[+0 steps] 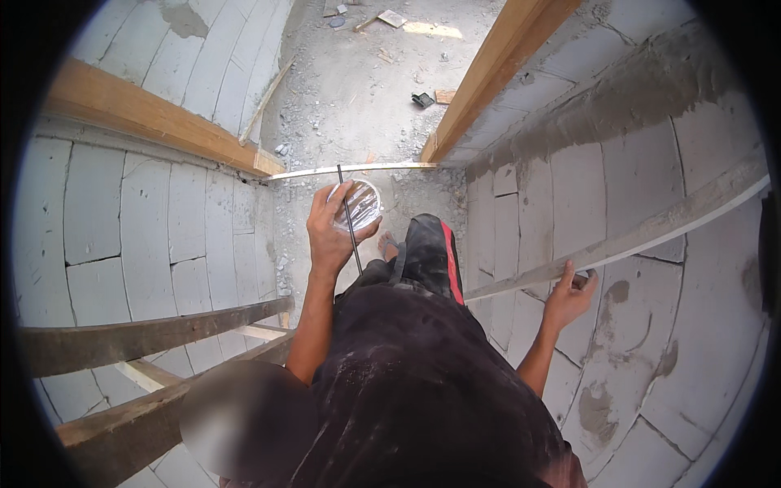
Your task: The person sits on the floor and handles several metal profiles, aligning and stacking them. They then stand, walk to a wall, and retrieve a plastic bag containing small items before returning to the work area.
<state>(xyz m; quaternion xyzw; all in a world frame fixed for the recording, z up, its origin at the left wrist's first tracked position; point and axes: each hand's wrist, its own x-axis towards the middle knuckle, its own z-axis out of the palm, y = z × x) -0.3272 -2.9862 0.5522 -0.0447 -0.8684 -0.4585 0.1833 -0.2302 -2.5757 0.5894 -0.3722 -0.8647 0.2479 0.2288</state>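
Note:
My left hand (335, 236) is closed round a cup (358, 205) with a round top covered in shiny, see-through film. A thin black straw (348, 213) slants across the cup's top edge and along the fingers of that hand. At the right, my right hand (567, 299) is at the lower edge of a long grey bar (643, 230) running along the block wall. Its index finger reaches up onto the bar, and the other fingers are loosely bent and apart. I see nothing held in it.
Pale block walls (146, 236) rise on both sides. Wooden posts (480, 77) stand ahead, with a white strip (366, 168) across the floor between them. Rough timbers (154, 331) stick out at the lower left beside a blurred round shape (244, 419). Rubble and wood scraps (390, 18) lie ahead.

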